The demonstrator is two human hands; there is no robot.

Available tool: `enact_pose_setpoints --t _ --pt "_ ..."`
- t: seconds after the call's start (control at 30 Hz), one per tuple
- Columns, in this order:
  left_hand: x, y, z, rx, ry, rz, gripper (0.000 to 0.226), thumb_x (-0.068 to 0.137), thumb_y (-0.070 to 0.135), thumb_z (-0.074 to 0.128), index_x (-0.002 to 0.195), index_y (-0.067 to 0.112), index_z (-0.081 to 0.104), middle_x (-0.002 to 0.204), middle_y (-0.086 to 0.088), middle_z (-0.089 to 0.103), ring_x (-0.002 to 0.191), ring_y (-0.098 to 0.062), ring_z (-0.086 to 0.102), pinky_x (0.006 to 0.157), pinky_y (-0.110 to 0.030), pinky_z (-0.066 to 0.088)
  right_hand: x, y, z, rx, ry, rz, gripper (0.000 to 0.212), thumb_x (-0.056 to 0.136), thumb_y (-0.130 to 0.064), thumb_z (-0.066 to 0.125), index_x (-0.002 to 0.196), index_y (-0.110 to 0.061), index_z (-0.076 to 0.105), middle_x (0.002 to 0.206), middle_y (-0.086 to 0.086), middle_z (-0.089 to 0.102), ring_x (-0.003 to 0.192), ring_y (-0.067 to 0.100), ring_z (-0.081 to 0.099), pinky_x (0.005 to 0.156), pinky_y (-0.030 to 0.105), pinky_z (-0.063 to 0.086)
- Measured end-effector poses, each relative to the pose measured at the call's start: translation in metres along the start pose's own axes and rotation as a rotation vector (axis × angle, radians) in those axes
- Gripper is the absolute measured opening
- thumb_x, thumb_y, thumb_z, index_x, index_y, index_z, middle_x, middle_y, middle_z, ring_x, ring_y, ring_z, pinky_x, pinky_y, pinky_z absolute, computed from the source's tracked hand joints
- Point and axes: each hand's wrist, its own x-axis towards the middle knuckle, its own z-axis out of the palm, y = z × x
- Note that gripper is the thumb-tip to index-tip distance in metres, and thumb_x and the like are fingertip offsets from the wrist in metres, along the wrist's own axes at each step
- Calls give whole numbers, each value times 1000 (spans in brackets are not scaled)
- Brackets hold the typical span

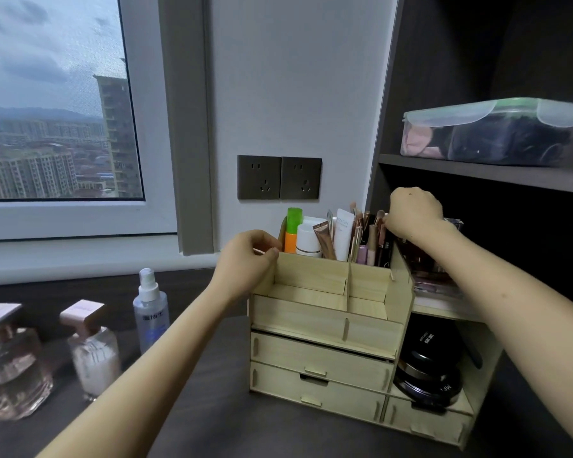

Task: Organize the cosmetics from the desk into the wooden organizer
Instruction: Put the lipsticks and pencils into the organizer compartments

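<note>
The pale wooden organizer [325, 325] stands on the dark desk, with drawers at the front and open compartments above. Its back compartments hold a green and orange bottle [293, 233], a white jar [308, 241], tubes and several brushes [369, 233]. My left hand [250, 259] grips the organizer's upper left edge. My right hand [414, 214] is at the back right, fingers pinched among the brushes. On the desk at the left stand a spray bottle [150, 312] and two pump bottles with pink tops [93, 348] [9, 361].
Black round compacts [427, 365] are stacked in the organizer's right side bay. A dark shelf unit at the right carries a clear lidded box [490, 133]. Two wall sockets [278, 177] sit behind the organizer. A window fills the left.
</note>
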Motion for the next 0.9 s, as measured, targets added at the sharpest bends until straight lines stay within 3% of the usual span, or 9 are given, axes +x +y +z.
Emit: enact_pose_setpoints --t 0.17,0.4,0.5,0.57,0.63,0.7,0.77,0.8,0.9 --pt "-3 -2 -3 10 -5 -9 12 87 14 56 87 16 68 90 0 68 86 -16 62 81 -33 50 -4 -1 6 24 -147 -11 9 84 -16 57 85 -8 60 101 15 65 86 32 59 66 29 42" --pt "-4 -5 -9 23 5 -6 12 87 16 55 85 18 67 91 1 69 86 -16 64 78 -31 52 -7 -2 15 -9 -158 -61 19 92 -19 50 98 -7 63 109 16 64 101 34 60 69 31 41" --pt "-8 -7 -16 20 26 -13 14 87 14 54 85 18 67 90 1 70 80 -11 64 67 -21 49 -15 -3 7 20 -7 -84 25 95 -22 49 98 -4 66 105 18 66 101 36 59 72 33 44" --pt "-15 -10 -24 17 31 -17 13 87 15 55 85 17 68 89 1 70 80 -12 63 69 -22 49 -33 -10 -2 83 178 -152 26 93 -19 50 92 -4 71 95 16 70 97 35 59 76 36 47" --pt "-27 -15 -35 39 31 -22 12 86 16 57 84 18 68 85 3 69 80 -12 63 72 -25 49 -63 -26 -10 233 245 -278 26 92 -20 51 88 -8 74 87 10 72 92 29 60 79 34 48" --pt "-43 -23 -45 63 12 -32 11 86 14 58 83 16 68 82 5 68 78 -9 62 72 -21 48 -107 -49 -14 372 155 -465 22 91 -22 55 87 -13 75 86 -1 71 86 17 60 75 26 42" --pt "-61 -33 -57 113 -29 -62 10 86 13 59 84 15 68 80 10 67 75 -1 60 67 -9 45 -155 -73 -6 488 -83 -686 19 90 -28 59 92 -17 74 88 -6 68 83 8 58 74 21 42" --pt "-71 -40 -64 146 -52 -86 10 86 13 59 84 16 68 79 14 65 73 1 59 64 -7 43 -175 -85 6 509 -211 -782 21 90 -30 59 97 -17 73 94 -5 69 88 10 58 78 24 45" --pt "-96 -59 -82 225 -90 -179 10 84 13 60 85 16 70 78 12 65 76 -6 60 72 -19 45 -218 -122 55 386 -451 -926 36 92 -36 54 121 -16 63 117 5 62 112 22 51 96 36 41"
